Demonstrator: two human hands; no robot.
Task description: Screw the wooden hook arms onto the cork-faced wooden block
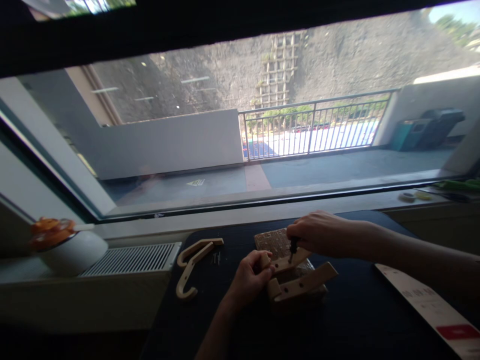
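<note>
My right hand (318,232) is closed around the dark handle of a screwdriver (293,244), held upright. Its tip meets a pale wooden hook (282,263) near a hole. At the curled end of that same hook, the fingers of my left hand (250,274) are closed. The hook rests on a brown, rough-faced block (270,240) that looks wrapped in clear film. A second wooden hook (304,286) with two dark holes lies over the block's near side. To the left, two more hooks (186,276) lie loose beside several thin screws (216,258).
Everything lies on a black table (210,325) by a window. A printed pale strip (423,302) with a red patch lies at the right. A white pot with an orange top (75,250) stands on the left sill beside a slotted vent (131,261). Small items sit on the right sill.
</note>
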